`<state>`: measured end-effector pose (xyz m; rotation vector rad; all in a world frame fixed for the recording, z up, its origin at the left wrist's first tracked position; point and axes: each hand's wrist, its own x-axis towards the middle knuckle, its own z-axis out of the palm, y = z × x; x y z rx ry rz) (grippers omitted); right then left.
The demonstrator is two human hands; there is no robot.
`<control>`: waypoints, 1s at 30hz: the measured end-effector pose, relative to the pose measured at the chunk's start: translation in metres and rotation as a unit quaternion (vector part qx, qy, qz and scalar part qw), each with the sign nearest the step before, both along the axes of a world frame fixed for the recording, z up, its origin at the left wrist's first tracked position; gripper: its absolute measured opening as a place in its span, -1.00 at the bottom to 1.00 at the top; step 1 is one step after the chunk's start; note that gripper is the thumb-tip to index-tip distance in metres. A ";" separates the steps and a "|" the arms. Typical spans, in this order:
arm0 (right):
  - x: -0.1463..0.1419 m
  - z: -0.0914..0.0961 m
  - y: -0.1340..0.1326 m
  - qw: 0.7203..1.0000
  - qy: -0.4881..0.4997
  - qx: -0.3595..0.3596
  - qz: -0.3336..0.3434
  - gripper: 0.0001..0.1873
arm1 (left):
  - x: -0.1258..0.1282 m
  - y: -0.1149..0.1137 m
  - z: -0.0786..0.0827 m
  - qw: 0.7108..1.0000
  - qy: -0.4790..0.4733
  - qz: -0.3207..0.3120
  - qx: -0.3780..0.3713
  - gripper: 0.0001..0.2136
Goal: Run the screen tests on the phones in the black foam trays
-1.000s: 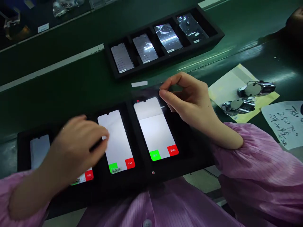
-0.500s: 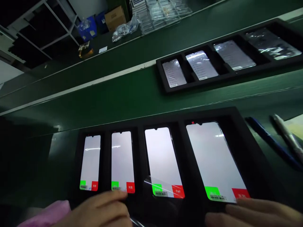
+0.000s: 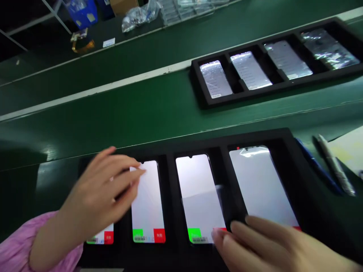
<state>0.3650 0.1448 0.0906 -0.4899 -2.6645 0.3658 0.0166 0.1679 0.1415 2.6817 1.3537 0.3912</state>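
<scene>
My left hand (image 3: pixel 103 189), in a pink sleeve (image 3: pixel 42 241), hovers over the leftmost lit phone screen (image 3: pixel 109 237), covering most of it. Its fingers are apart, their tips over the upper left of the second screen (image 3: pixel 147 204). My right hand (image 3: pixel 272 245), fingers stretched and slightly blurred, lies over the lower right corner of the third screen (image 3: pixel 198 177) and the bottom of the fourth screen (image 3: pixel 261 181). A faint clear film edge (image 3: pixel 201 195) crosses the third screen; what holds it, I cannot tell. The screens sit in slots of a black foam tray (image 3: pixel 167 181).
Further back lies a second black tray (image 3: pixel 211 102) with several film-covered phones (image 3: pixel 217 79). A blue pen (image 3: pixel 317 166) and a silver pen (image 3: pixel 336 166) lie at the right beside paper (image 3: pixel 350 147). Crumpled plastic (image 3: pixel 141 15) and a blue bin (image 3: pixel 82 13) are beyond.
My left hand has risen from below the second screen to above the leftmost one. My right hand has shifted left towards the third screen. The film edge has moved upward; the view has tilted down.
</scene>
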 end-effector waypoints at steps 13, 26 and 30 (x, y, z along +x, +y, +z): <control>-0.017 0.015 0.115 0.844 0.259 -0.368 -0.291 -0.84 | -0.026 0.003 -0.036 0.992 0.059 0.109 0.002 -0.86; -0.014 0.028 0.080 0.851 0.251 -0.360 -0.288 -0.84 | -0.015 0.008 -0.033 0.984 0.048 0.172 0.028 -0.83; -0.013 0.028 0.065 0.857 0.230 -0.380 -0.262 -0.86 | -0.014 -0.004 -0.022 0.986 0.036 0.159 0.017 -0.85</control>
